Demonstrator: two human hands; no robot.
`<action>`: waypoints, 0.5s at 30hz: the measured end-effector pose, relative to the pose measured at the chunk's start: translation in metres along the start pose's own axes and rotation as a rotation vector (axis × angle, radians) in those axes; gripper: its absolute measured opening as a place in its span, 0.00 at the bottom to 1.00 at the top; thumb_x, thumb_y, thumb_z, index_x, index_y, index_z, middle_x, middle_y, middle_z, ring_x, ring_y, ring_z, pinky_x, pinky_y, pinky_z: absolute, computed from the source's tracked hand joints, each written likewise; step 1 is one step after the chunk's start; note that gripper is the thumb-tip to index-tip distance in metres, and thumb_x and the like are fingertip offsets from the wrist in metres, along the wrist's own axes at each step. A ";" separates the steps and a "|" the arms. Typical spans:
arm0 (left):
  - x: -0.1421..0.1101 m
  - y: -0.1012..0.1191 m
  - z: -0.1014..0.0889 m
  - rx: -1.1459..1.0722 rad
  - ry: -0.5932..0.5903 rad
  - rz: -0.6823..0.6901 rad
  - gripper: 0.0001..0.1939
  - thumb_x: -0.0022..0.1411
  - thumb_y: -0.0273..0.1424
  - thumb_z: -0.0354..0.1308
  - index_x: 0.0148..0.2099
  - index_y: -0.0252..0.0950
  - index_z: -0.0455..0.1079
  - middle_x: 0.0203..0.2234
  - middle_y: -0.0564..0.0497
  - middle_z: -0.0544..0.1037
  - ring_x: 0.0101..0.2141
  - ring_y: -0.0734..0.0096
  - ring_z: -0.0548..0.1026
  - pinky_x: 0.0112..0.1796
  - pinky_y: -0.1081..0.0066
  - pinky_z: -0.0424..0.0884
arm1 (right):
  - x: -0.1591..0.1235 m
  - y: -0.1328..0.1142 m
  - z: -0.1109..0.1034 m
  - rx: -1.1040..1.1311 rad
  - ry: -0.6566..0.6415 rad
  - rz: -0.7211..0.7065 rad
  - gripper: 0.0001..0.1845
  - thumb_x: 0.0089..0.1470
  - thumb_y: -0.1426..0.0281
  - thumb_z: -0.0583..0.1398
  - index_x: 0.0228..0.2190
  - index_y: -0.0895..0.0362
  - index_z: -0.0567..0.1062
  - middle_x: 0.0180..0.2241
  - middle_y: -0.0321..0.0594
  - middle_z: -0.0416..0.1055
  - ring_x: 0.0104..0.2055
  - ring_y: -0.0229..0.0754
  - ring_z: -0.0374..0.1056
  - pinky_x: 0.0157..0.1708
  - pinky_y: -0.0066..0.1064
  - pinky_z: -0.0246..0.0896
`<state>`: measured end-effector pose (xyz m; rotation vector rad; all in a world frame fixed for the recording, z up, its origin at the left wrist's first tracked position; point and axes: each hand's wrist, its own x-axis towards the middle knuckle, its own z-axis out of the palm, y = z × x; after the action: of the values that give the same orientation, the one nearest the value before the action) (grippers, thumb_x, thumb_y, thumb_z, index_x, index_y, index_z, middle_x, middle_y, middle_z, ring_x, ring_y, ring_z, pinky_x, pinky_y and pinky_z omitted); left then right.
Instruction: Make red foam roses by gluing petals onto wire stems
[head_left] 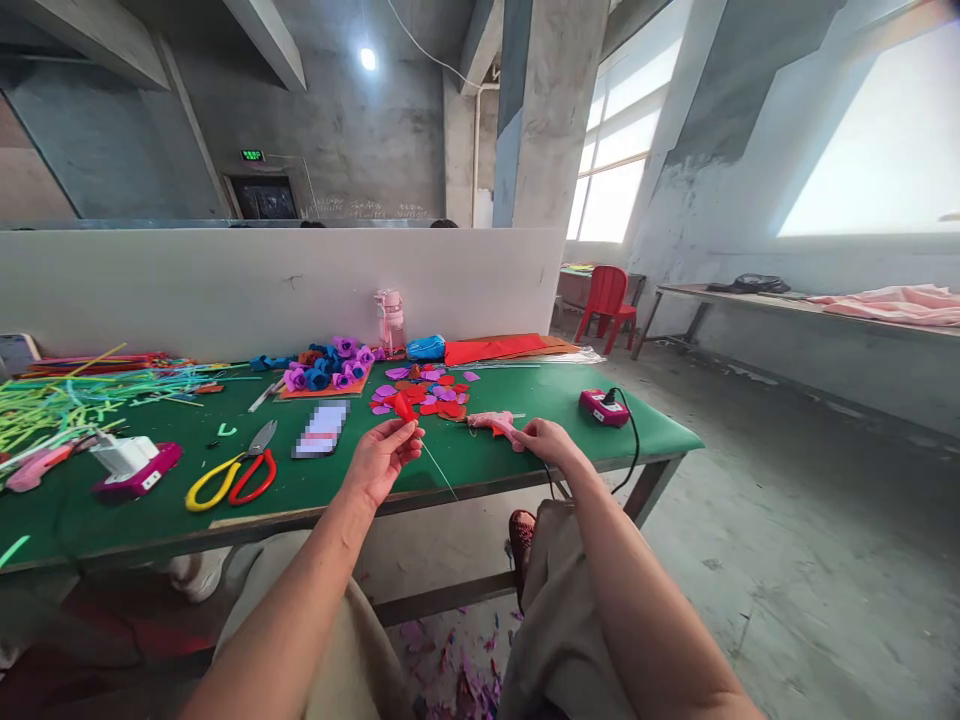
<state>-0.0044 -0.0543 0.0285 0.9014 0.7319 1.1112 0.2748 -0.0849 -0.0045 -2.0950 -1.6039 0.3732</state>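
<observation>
My left hand (386,455) is closed, fingertips pinched on a small red flower-like piece (405,405) with a thin pale stem (439,470) slanting down to the right from it, held up near the front edge of the green-topped counter (660,430). My right hand (549,442), apart from the left, is closed around the handle end of a pink glue gun (491,421), whose nose points towards my left hand. Just beyond the hands and between them lies a loose scatter of red and purple petal-shaped pieces (451,410). Left of my left hand are a phone with a blurred screen (321,430) and, further left, metal-bladed cutters with one yellow and one red handle (245,457). Beyond the phone sits a pile of purple and blue rolled flowers (319,378) on an orange-red sheet. Farther from my hands, past the petals, are a pink bottle (390,322), a blue bundle (426,347) and flat red sheets (495,350). Right of my right hand is a magenta power strip (604,408) with a black cable. Far to the left lie a heap of green, yellow and blue strips (112,395) and a second magenta power strip (154,475) carrying a white adapter. Behind everything on the counter stands a white partition (225,280).
</observation>
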 end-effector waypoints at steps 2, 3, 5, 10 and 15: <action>0.000 -0.002 0.002 0.007 -0.009 -0.006 0.06 0.48 0.25 0.64 0.32 0.29 0.72 0.24 0.48 0.77 0.21 0.79 0.73 0.23 0.79 0.71 | 0.003 -0.005 0.004 -0.013 -0.030 0.001 0.22 0.48 0.54 0.54 0.18 0.57 0.74 0.18 0.37 0.71 0.24 0.38 0.65 0.23 0.26 0.52; 0.000 -0.002 0.004 0.013 -0.014 -0.009 0.06 0.48 0.25 0.64 0.32 0.29 0.72 0.24 0.48 0.77 0.21 0.79 0.73 0.23 0.79 0.70 | 0.005 -0.008 0.006 -0.023 -0.032 0.008 0.20 0.48 0.54 0.55 0.19 0.56 0.74 0.19 0.37 0.72 0.25 0.39 0.66 0.23 0.26 0.53; 0.001 -0.005 0.006 0.025 -0.024 -0.014 0.07 0.48 0.25 0.64 0.32 0.29 0.72 0.24 0.49 0.77 0.20 0.79 0.72 0.22 0.79 0.70 | 0.011 -0.013 0.011 -0.043 -0.010 0.027 0.15 0.46 0.58 0.57 0.23 0.56 0.75 0.25 0.40 0.74 0.30 0.42 0.68 0.26 0.27 0.55; 0.003 -0.008 0.008 0.040 -0.027 -0.017 0.08 0.47 0.26 0.65 0.32 0.30 0.72 0.23 0.49 0.77 0.20 0.79 0.72 0.22 0.79 0.70 | 0.015 -0.023 0.020 -0.009 0.069 0.087 0.12 0.45 0.64 0.59 0.34 0.54 0.73 0.40 0.44 0.72 0.44 0.49 0.67 0.36 0.33 0.59; 0.005 -0.008 0.001 0.037 -0.035 -0.007 0.09 0.46 0.26 0.65 0.32 0.30 0.72 0.24 0.49 0.77 0.20 0.80 0.71 0.22 0.79 0.69 | 0.006 -0.016 0.014 0.070 0.096 0.126 0.14 0.47 0.66 0.57 0.38 0.58 0.68 0.37 0.47 0.73 0.39 0.47 0.69 0.33 0.32 0.62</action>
<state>0.0015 -0.0508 0.0217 0.9460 0.7284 1.0763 0.2566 -0.0734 -0.0078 -2.1334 -1.3890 0.3590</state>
